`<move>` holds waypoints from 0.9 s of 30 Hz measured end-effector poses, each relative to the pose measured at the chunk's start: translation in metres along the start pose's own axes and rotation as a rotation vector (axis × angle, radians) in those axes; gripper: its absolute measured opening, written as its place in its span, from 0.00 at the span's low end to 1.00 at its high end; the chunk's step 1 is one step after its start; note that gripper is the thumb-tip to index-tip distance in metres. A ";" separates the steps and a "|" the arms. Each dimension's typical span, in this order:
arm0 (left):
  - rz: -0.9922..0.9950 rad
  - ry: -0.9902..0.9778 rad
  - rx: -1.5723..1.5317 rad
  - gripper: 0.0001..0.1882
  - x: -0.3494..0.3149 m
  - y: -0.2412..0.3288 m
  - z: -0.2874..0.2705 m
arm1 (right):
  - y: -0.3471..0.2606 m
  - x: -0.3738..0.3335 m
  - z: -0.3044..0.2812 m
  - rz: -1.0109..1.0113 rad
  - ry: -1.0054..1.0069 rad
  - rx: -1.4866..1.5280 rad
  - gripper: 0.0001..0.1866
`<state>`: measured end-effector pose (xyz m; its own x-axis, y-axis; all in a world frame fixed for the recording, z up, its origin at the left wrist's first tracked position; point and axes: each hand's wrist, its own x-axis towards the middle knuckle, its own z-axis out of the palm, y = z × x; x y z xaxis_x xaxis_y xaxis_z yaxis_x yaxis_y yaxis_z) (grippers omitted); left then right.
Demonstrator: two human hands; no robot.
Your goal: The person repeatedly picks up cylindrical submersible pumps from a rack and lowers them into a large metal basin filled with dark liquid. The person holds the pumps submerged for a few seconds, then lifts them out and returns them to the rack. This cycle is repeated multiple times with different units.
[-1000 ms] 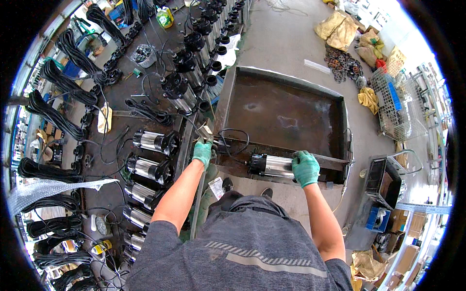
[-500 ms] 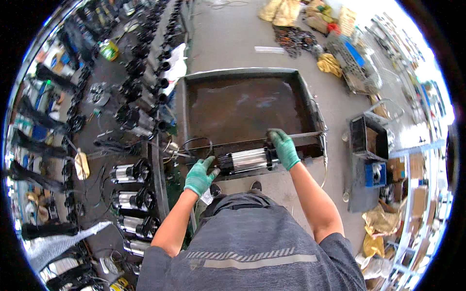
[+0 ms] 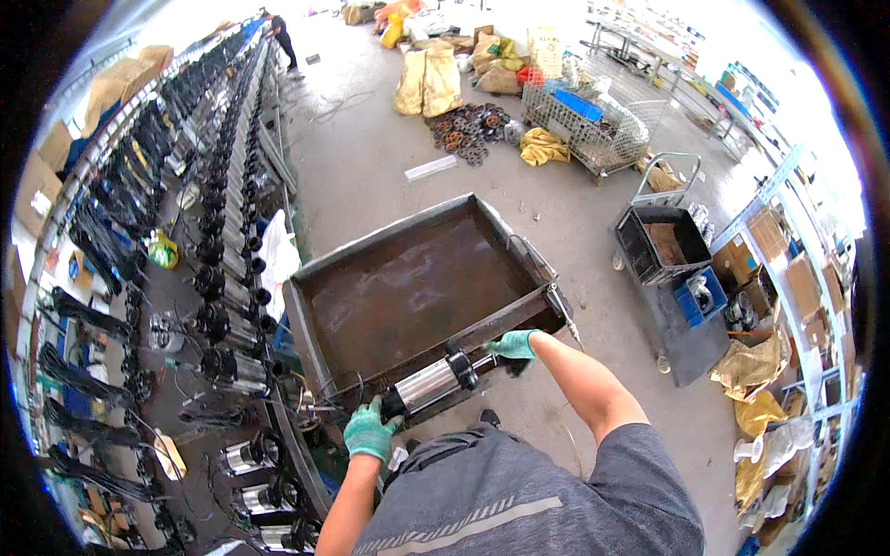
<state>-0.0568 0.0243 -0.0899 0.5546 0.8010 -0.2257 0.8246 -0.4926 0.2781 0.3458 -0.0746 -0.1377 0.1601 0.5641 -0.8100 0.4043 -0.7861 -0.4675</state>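
Note:
A pump (image 3: 426, 387) with a silver cylindrical body and black ends lies across the near strip of a metal tank (image 3: 320, 347). My left hand (image 3: 369, 431), in a green glove, has its fingers around the pump's black left end. At the other end, beyond a black collar and a narrower neck, is my right hand (image 3: 513, 345), also in a green glove. Its fingers are curled, with a dark piece just below them; what they grip is hard to make out. Dark brown liquid or a stained bottom shows inside the tank.
On the left runs a long bench with rows of similar pumps (image 3: 236, 371) and black cable coils (image 3: 83, 310). To the right stand a trolley (image 3: 691, 357) with a black crate (image 3: 640, 246) and a blue bin (image 3: 686, 306). Farther back are a wire cage (image 3: 556, 116), sacks (image 3: 428, 82) and a person (image 3: 280, 42).
The view has tilted up and turned, showing more of the far floor. My right hand has shifted off the pump's black collar to its outer right end. My left hand stays at the left end.

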 end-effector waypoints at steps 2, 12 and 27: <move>-0.012 -0.047 0.022 0.40 0.003 0.002 -0.004 | 0.015 0.012 0.004 0.077 -0.081 0.296 0.28; 0.021 -0.062 0.097 0.41 0.013 0.003 0.008 | 0.035 0.003 0.005 -0.021 -0.209 0.493 0.15; 0.497 -0.324 0.503 0.15 0.000 0.140 -0.227 | 0.043 0.014 0.015 -0.136 -0.046 0.535 0.21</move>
<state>0.0332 0.0327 0.1613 0.8134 0.3445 -0.4688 0.3794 -0.9250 -0.0213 0.3515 -0.1039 -0.1746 0.0938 0.6674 -0.7388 -0.0968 -0.7324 -0.6740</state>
